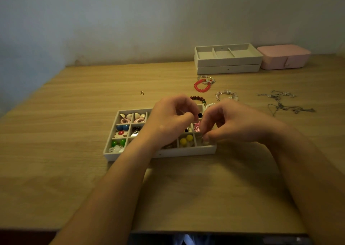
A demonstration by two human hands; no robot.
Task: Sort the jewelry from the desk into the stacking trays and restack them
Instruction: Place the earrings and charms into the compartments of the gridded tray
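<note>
Your right hand [235, 123] is curled, thumb & fingertips pinching what looks like a small pale piece [205, 142], right over the near-right corner slot of the tray [160, 154]. Drop is prob. straight down, no reach needed. Left hand [171, 117] is curled at the tray's far side, beside a small dark bead [199, 115]; can't tell if it grips it. Loose stuff lies beyond the tray, far & to the right: red bracelet [200, 88], pale bracelet [226, 94], chains [283, 103] well apart. Right hand is nearer those. Only the tiny hook [142, 93] lies far-left, nearer your left.
</note>
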